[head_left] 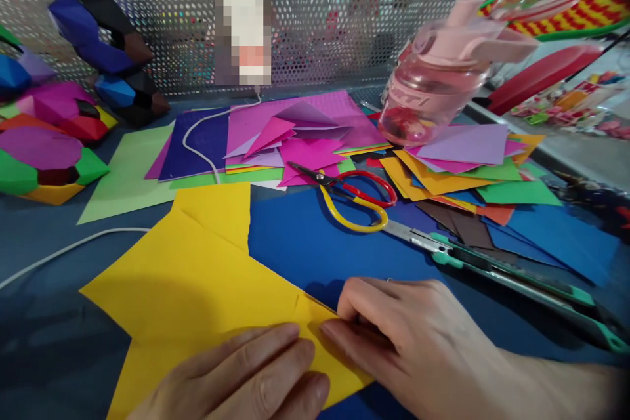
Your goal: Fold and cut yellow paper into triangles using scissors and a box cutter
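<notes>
A large sheet of yellow paper (182, 282) with pointed, star-like corners lies on the table before me. My left hand (251, 374) rests on its lower part, fingers stretched out and pressing it down. At the sheet's right side, my right hand (408, 341) pinches the yellow paper's edge between thumb and curled forefinger. A slit or crease shows in the paper near my left fingertips. Beneath lies blue paper (290, 223). Scissors (354, 197) with red and yellow handles and a green-and-black utility knife (502, 269) lie beyond my right hand.
Folded paper shapes (54, 144) stand at the left. Pink and purple sheets (305, 125) lie at the back, and a pile of coloured pieces (457, 164) at the right. A pink bottle (428, 85) stands behind that pile. A white cable (191, 125) crosses the papers.
</notes>
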Demonstrator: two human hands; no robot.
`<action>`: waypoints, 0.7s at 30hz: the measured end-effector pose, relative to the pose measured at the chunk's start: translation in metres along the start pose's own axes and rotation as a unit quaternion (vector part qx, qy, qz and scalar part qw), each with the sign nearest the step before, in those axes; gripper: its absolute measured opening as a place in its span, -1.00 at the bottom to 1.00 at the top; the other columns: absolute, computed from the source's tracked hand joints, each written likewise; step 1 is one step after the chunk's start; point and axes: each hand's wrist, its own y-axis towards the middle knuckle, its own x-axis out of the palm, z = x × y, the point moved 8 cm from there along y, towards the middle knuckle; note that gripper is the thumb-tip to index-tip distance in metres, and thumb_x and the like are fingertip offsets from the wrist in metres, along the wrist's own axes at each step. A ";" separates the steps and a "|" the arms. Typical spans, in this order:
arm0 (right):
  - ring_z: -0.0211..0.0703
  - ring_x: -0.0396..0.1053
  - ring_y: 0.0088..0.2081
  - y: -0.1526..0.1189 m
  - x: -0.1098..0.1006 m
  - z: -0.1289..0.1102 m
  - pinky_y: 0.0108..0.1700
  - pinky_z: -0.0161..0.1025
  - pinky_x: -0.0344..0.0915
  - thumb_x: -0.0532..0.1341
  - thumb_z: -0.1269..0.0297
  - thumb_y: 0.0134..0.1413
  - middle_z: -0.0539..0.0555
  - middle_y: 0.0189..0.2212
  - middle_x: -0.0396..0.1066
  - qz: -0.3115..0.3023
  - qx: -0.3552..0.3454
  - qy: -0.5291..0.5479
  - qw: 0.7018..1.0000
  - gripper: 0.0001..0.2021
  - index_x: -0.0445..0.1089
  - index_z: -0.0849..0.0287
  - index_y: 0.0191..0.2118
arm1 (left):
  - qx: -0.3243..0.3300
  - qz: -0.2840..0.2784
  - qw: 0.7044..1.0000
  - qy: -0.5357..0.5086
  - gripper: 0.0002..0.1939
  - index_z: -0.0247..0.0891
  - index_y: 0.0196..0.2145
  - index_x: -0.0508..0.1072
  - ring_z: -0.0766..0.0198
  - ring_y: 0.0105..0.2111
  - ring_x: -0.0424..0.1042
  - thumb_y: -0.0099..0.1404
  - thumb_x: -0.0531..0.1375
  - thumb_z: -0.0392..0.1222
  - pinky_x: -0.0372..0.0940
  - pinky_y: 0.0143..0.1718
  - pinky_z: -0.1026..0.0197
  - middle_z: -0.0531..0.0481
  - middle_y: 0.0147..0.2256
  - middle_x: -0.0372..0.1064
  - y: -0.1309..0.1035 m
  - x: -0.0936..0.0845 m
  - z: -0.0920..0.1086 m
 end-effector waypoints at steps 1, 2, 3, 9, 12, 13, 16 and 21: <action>-0.41 0.14 -0.63 0.000 -0.001 0.000 -0.55 -0.30 -0.06 0.18 0.26 0.27 -0.17 -0.61 0.28 0.004 0.001 -0.006 1.000 -0.78 0.25 0.12 -0.43 | -0.007 0.001 1.000 -0.004 -0.72 -0.07 -0.06 0.55 0.40 0.10 0.42 0.50 0.06 -0.28 0.23 0.24 0.32 0.21 -0.06 0.54 -0.001 0.001 -0.001; -0.40 0.12 -0.63 0.000 -0.001 0.000 -0.55 -0.30 -0.06 0.19 0.26 0.26 -0.18 -0.61 0.26 0.007 0.001 -0.012 1.000 -0.78 0.24 0.11 -0.43 | -0.011 0.003 1.000 -0.007 -0.73 -0.07 -0.05 0.55 0.38 0.11 0.41 0.49 0.07 -0.28 0.25 0.23 0.32 0.20 -0.05 0.54 -0.003 0.001 -0.002; -0.40 0.12 -0.63 0.000 -0.002 0.000 -0.55 -0.30 -0.06 0.20 0.27 0.25 -0.18 -0.62 0.25 0.009 0.000 -0.017 1.000 -0.78 0.23 0.11 -0.44 | -0.011 0.000 1.000 -0.008 -0.74 -0.08 -0.03 0.54 0.37 0.12 0.40 0.48 0.09 -0.28 0.26 0.22 0.32 0.19 -0.03 0.53 -0.004 0.001 -0.001; -0.37 0.16 -0.57 0.002 -0.006 -0.005 -0.49 -0.30 -0.01 0.24 0.31 0.20 -0.16 -0.56 0.27 0.028 -0.019 -0.030 0.999 -0.77 0.20 0.11 -0.45 | -0.008 0.008 1.000 -0.012 -0.72 -0.12 -0.05 0.55 0.36 0.13 0.40 0.49 0.06 -0.31 0.26 0.23 0.30 0.17 -0.02 0.53 -0.005 0.001 0.000; -0.35 0.16 -0.56 0.002 -0.007 -0.004 -0.48 -0.29 -0.02 0.25 0.31 0.19 -0.15 -0.56 0.27 0.031 -0.018 -0.033 0.999 -0.77 0.21 0.11 -0.44 | -0.013 0.016 1.000 -0.012 -0.70 -0.13 -0.08 0.56 0.38 0.12 0.41 0.51 0.03 -0.30 0.25 0.24 0.30 0.17 -0.04 0.54 -0.004 0.001 -0.001; -0.35 0.16 -0.57 0.002 -0.006 -0.004 -0.49 -0.29 -0.02 0.26 0.31 0.18 -0.15 -0.56 0.26 0.031 -0.018 -0.033 0.999 -0.77 0.21 0.11 -0.44 | -0.012 0.015 1.000 -0.012 -0.70 -0.14 -0.08 0.56 0.38 0.12 0.41 0.51 0.03 -0.30 0.25 0.24 0.30 0.17 -0.04 0.54 -0.003 0.001 -0.001; -0.35 0.15 -0.58 0.003 -0.006 -0.004 -0.50 -0.27 -0.05 0.26 0.32 0.17 -0.15 -0.57 0.26 0.029 -0.014 -0.038 0.999 -0.77 0.21 0.11 -0.45 | -0.006 -0.001 1.000 -0.008 -0.74 -0.13 -0.07 0.55 0.37 0.11 0.42 0.50 0.07 -0.29 0.27 0.23 0.30 0.19 -0.05 0.55 -0.002 0.000 -0.001; -0.32 0.16 -0.57 0.001 -0.006 -0.006 -0.49 -0.24 -0.06 0.23 0.28 0.20 -0.14 -0.56 0.26 0.034 -0.023 -0.058 0.997 -0.77 0.20 0.10 -0.43 | -0.030 -0.026 0.999 -0.015 -0.80 -0.12 -0.06 0.54 0.40 0.08 0.44 0.45 0.16 -0.30 0.25 0.23 0.31 0.22 -0.08 0.57 0.001 -0.001 -0.003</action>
